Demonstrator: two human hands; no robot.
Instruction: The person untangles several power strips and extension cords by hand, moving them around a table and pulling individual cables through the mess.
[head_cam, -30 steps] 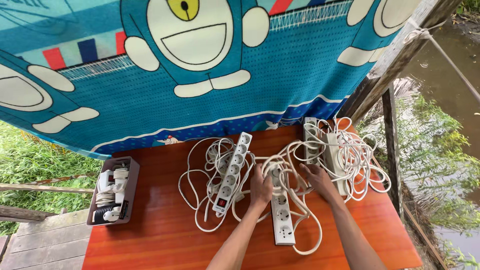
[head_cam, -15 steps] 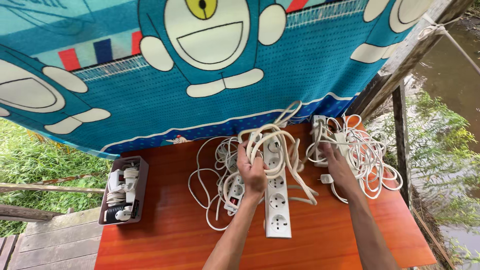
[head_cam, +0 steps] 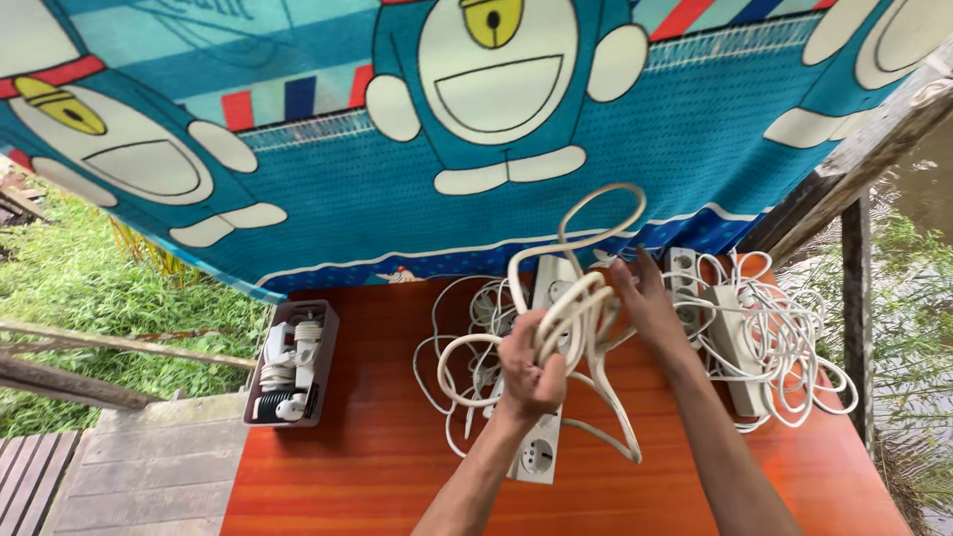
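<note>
My left hand (head_cam: 529, 363) grips a bunch of white cable loops (head_cam: 586, 248) and lifts them above the orange-brown table (head_cam: 367, 467). The loops belong to a white power strip (head_cam: 541, 437), whose lower end shows below my fist. Just to the right, my right hand (head_cam: 643, 296) touches the same loops with fingers spread. Another white power strip (head_cam: 476, 372) with tangled cord lies partly hidden behind my left hand.
Two more power strips in a heap of white cable (head_cam: 774, 337) lie at the table's right end. A grey box (head_cam: 293, 362) of plugs and adapters stands at the left edge. A blue cartoon cloth (head_cam: 397, 169) hangs behind. Wooden posts (head_cam: 854, 149) and water lie to the right.
My left hand has raised the cable loops higher off the table. My right hand has left the right-hand heap and come over to the lifted loops. The camera view has shifted left.
</note>
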